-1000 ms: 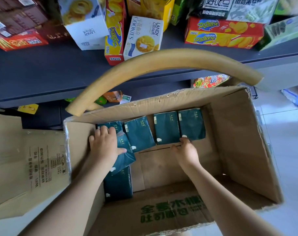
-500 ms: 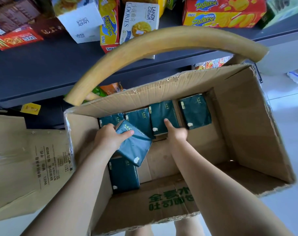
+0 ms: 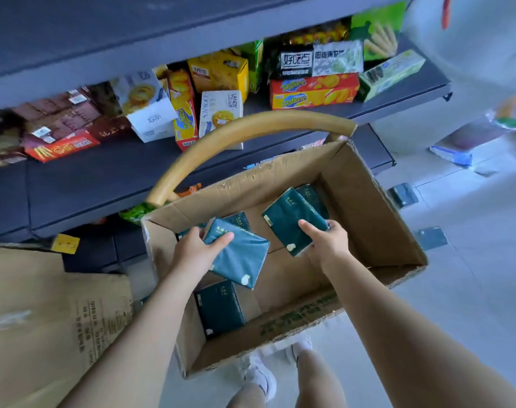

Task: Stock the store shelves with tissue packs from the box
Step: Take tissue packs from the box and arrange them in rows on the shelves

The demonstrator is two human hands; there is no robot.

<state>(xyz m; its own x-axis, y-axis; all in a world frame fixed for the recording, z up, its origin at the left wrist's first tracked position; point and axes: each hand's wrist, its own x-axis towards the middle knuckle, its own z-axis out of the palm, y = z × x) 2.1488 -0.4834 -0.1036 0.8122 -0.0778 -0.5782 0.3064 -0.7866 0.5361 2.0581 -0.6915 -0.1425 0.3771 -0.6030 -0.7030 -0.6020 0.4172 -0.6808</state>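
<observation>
A person's left hand (image 3: 196, 248) and right hand (image 3: 327, 241) each grip a dark green tissue pack (image 3: 239, 256), lifted above the cardboard box (image 3: 377, 219), likely for carrying to the shelf (image 3: 109, 175) beyond the hands, while more packs (image 3: 220, 309) lie below them

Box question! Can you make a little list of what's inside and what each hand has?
box: open cardboard, in front of the shelf
left hand: holds a tissue pack over the box
right hand: holds a second tissue pack
inside: a flat pack at the near left corner
on the shelf: snack boxes
</observation>
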